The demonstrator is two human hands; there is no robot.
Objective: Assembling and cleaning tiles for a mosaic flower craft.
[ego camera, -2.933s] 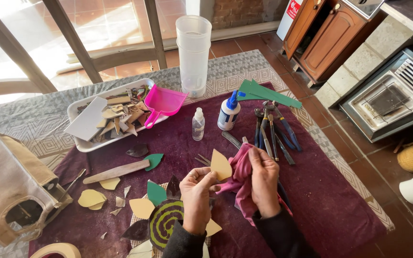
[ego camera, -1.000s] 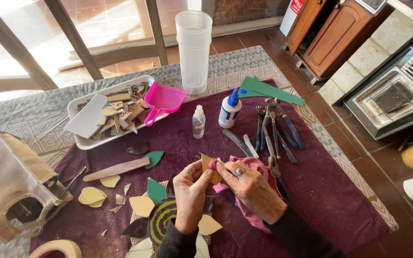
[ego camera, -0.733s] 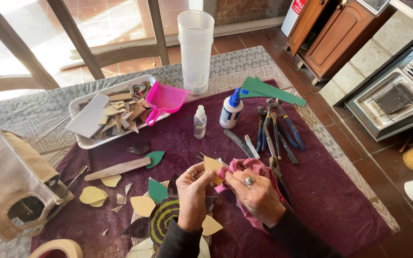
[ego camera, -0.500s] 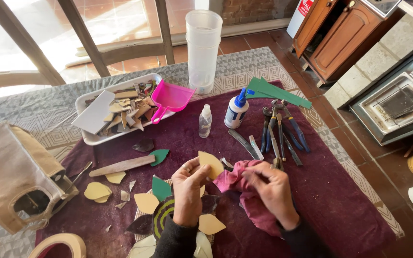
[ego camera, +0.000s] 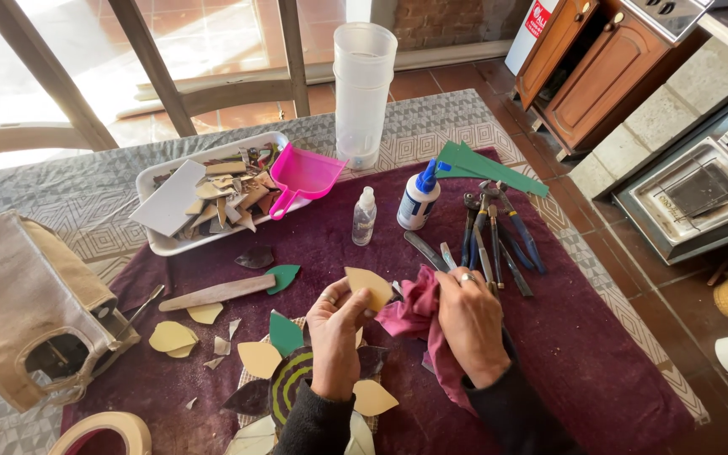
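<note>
Separating now: petal (ego camera: 370, 286) (left hand (ego camera: 336, 324)), cloth (ego camera: 414, 312).

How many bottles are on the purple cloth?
2: a small clear bottle beside the pink scoop, and a white glue bottle with blue cap by the pliers.

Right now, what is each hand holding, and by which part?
The left hand pinches a yellow petal-shaped piece by its lower edge. The right hand grips a bunched pink cloth around its middle, its end hanging below.
</note>
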